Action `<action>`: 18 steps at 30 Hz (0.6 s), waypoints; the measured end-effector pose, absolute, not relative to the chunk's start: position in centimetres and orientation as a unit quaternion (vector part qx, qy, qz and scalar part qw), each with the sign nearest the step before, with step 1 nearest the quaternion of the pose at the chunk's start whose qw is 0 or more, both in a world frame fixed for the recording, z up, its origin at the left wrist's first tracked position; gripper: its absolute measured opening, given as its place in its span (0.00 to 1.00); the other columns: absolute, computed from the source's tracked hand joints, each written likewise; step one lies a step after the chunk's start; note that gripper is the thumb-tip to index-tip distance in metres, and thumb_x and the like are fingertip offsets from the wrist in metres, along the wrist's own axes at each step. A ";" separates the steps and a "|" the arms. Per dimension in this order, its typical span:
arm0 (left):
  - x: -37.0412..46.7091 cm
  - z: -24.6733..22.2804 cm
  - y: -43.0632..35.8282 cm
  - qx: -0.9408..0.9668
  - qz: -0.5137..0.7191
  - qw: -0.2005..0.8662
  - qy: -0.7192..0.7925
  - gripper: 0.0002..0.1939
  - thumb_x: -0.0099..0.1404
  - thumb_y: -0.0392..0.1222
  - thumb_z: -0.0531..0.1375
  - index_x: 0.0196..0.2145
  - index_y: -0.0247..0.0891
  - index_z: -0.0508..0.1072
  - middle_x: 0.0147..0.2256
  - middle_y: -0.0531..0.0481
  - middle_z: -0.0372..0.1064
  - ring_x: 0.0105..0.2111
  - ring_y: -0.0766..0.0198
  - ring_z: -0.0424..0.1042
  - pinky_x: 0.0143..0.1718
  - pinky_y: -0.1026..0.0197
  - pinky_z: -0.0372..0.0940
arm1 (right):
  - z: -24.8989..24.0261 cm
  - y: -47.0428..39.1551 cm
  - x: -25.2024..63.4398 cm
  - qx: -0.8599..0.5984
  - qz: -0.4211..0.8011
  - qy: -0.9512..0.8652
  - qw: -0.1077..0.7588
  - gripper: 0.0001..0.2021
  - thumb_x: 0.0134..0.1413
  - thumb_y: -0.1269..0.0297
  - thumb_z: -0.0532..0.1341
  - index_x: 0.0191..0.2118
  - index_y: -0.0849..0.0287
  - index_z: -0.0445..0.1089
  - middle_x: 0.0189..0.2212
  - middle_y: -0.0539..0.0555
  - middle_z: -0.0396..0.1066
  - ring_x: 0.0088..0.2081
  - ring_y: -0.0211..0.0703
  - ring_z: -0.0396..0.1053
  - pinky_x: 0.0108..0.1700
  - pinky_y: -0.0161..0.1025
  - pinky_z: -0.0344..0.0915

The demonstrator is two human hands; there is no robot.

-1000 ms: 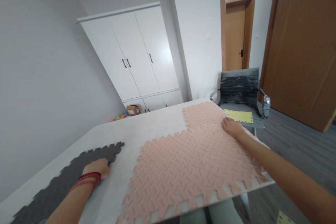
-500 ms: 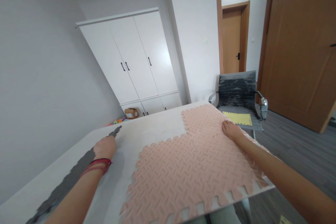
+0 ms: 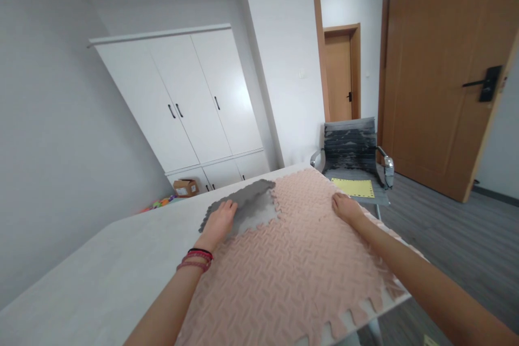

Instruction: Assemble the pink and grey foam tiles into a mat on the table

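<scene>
My left hand [image 3: 221, 221] is closed on the near edge of a grey foam mat tile [image 3: 247, 194] with a toothed rim. The tile is tilted, its far right corner close to the pink mat. Several joined pink foam mat tiles [image 3: 259, 281], with a raised tread pattern, lie on the white table [image 3: 101, 275]. My right hand [image 3: 344, 206] rests palm down on the pink mat near its right edge, fingers slightly bent and nothing seen between them. A bare notch of table shows between the grey tile and the pink tiles. My left thumb is hidden.
Beyond the table's right edge stands a dark chair [image 3: 351, 146] with a yellow foam sheet [image 3: 352, 187] on its seat. A white wardrobe [image 3: 182, 102] is at the back, with a cardboard box [image 3: 186, 187] and colourful toys [image 3: 160, 204] before it. A wooden door [image 3: 433, 81] stands ajar.
My left hand has carried the grey tile from the table's left side rightward to the notch in the pink mat. My right hand stays on the mat. The view has turned slightly right.
</scene>
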State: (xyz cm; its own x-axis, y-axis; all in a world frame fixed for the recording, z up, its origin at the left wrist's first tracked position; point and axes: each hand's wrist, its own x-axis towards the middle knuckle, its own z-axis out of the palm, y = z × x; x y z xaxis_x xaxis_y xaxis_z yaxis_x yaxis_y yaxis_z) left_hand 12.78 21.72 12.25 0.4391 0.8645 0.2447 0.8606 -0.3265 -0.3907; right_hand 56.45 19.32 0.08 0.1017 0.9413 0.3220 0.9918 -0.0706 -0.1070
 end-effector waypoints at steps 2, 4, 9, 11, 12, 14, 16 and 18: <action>12.1 10.4 21.5 -0.835 0.016 0.212 -0.507 0.19 0.60 0.27 0.48 0.46 0.38 0.67 0.46 0.45 0.65 0.48 0.59 0.63 0.47 0.61 0.62 | 0.1 19.4 56.5 -0.727 -0.082 -0.665 0.151 0.17 0.64 0.61 0.43 0.45 0.60 0.66 0.44 0.60 0.70 0.48 0.44 0.66 0.46 0.37 0.60; 11.0 8.6 21.2 -0.844 0.022 0.192 -0.500 0.21 0.58 0.26 0.48 0.48 0.37 0.66 0.48 0.45 0.65 0.50 0.59 0.63 0.49 0.60 0.61 | 0.0 19.5 56.6 -0.726 -0.081 -0.666 0.151 0.16 0.64 0.61 0.44 0.45 0.61 0.66 0.44 0.60 0.69 0.49 0.45 0.65 0.47 0.37 0.59; 8.6 5.6 20.0 -0.849 0.014 0.161 -0.504 0.29 0.58 0.26 0.46 0.57 0.34 0.60 0.53 0.42 0.62 0.54 0.56 0.59 0.54 0.56 0.58 | 0.0 19.5 56.7 -0.722 -0.081 -0.670 0.152 0.17 0.64 0.61 0.43 0.45 0.61 0.66 0.44 0.61 0.69 0.49 0.45 0.65 0.48 0.37 0.59; 8.3 5.2 19.4 -0.856 0.009 0.152 -0.495 0.32 0.58 0.26 0.45 0.60 0.37 0.57 0.53 0.43 0.62 0.54 0.56 0.58 0.56 0.56 0.56 | 0.0 19.5 56.7 -0.721 -0.081 -0.671 0.154 0.17 0.64 0.61 0.43 0.45 0.61 0.66 0.44 0.60 0.69 0.49 0.45 0.65 0.47 0.37 0.59; 8.3 5.2 19.1 -0.860 0.006 0.148 -0.488 0.33 0.58 0.26 0.45 0.61 0.38 0.57 0.53 0.44 0.62 0.54 0.56 0.58 0.56 0.56 0.56 | 0.0 19.5 56.7 -0.721 -0.081 -0.670 0.155 0.17 0.64 0.61 0.43 0.45 0.61 0.66 0.44 0.60 0.69 0.48 0.45 0.65 0.47 0.37 0.59; 8.4 5.3 18.7 -0.867 -0.002 0.141 -0.477 0.33 0.58 0.27 0.45 0.61 0.40 0.56 0.52 0.45 0.61 0.54 0.56 0.58 0.56 0.56 0.56 | 0.0 19.6 56.7 -0.722 -0.080 -0.669 0.155 0.17 0.64 0.61 0.43 0.45 0.61 0.66 0.44 0.60 0.69 0.48 0.45 0.65 0.47 0.37 0.59; 8.6 5.4 18.5 -0.872 -0.012 0.133 -0.472 0.33 0.59 0.27 0.44 0.62 0.41 0.54 0.51 0.44 0.61 0.54 0.56 0.58 0.55 0.55 0.56 | 0.0 19.6 56.6 -0.724 -0.079 -0.668 0.154 0.18 0.64 0.60 0.43 0.45 0.61 0.66 0.44 0.60 0.69 0.48 0.45 0.65 0.46 0.37 0.59; 8.8 5.3 18.5 -0.874 -0.021 0.121 -0.469 0.33 0.59 0.27 0.44 0.62 0.40 0.54 0.51 0.43 0.60 0.54 0.55 0.57 0.56 0.54 0.56 | 0.1 19.6 56.5 -0.725 -0.078 -0.667 0.151 0.18 0.64 0.60 0.42 0.45 0.61 0.66 0.44 0.60 0.69 0.47 0.45 0.66 0.45 0.37 0.59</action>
